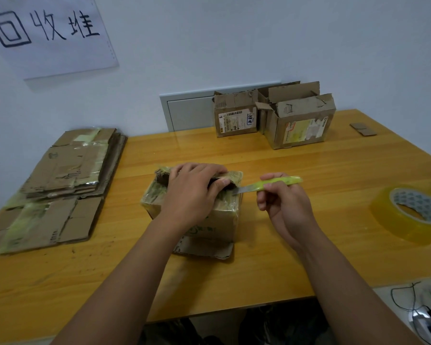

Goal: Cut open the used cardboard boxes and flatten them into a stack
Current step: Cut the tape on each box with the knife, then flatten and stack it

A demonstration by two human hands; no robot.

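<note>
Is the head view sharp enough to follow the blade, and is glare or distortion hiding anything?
Head view: knife blade reads clearly at the box edge; right hand and left hand sharp. Head view: a soft sheen on the table hides nothing. Head view: wide-angle bending toward the edges curves the tape roll.

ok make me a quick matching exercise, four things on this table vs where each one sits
Things:
1. flattened cardboard stack
2. tape roll
3. open boxes
4. taped box

Places:
A. far edge, by the wall
B. left end of the table
C. middle, under the left hand
D. right edge

Pairs: 1-B, 2-D, 3-A, 4-C
</note>
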